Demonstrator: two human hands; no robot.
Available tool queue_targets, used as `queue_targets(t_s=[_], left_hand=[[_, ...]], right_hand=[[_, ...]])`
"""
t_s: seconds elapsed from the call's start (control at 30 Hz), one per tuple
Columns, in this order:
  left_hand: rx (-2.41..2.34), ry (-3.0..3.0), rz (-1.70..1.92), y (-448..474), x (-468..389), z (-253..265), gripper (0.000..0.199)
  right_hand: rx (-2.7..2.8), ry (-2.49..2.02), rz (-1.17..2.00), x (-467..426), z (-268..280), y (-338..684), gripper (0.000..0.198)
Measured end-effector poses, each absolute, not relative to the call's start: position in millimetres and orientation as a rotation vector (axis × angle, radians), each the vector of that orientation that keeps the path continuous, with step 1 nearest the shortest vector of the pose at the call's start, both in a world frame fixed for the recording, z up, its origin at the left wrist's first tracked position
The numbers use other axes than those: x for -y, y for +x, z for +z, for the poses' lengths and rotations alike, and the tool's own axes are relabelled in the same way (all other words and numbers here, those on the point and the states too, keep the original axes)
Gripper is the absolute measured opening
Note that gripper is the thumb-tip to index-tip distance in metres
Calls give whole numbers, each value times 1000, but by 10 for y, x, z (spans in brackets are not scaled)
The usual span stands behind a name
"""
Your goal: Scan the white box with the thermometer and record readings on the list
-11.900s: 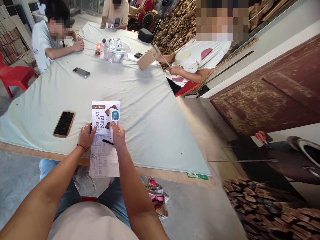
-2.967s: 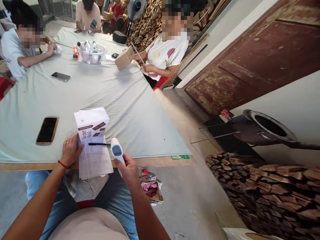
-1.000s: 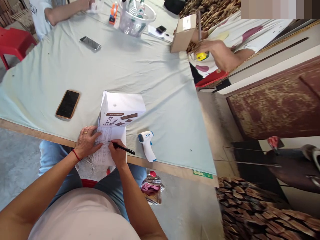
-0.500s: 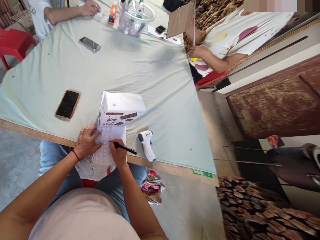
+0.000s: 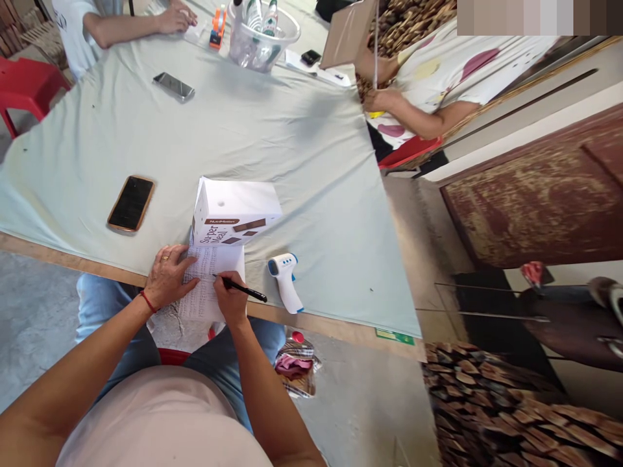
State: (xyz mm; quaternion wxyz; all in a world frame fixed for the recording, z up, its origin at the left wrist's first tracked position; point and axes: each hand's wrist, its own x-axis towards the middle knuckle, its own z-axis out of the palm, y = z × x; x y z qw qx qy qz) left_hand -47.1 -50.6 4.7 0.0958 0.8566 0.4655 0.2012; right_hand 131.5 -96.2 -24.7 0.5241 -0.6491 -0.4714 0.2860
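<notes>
A black pen is gripped in my right hand, its tip on a sheet of paper covered in rows of small writing. My left hand lies with fingers apart on the sheet's left edge. Just beyond both hands stands a white box printed "Super Meal", resting at the paper's far end. To the right of my right hand lies a white and blue infrared thermometer. A phone in an orange-brown case lies left of the box.
The cloth-covered table ends close to my lap. Farther off are a second phone, an orange tape dispenser and a clear plastic bucket with bottles. One person sits far left; another at right holds a cardboard piece. Firewood is stacked lower right.
My hands, the pen and the paper look almost the same. At the far right, the other person's cardboard piece has tilted and shifted slightly left.
</notes>
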Motion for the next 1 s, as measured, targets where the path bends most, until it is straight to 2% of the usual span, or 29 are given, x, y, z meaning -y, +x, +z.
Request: queue_targets(t_s=[1.0], left_hand=[[-1373, 2554, 600, -480, 500, 34, 39]], right_hand=[[1137, -1565, 673, 961, -272, 1325, 13]])
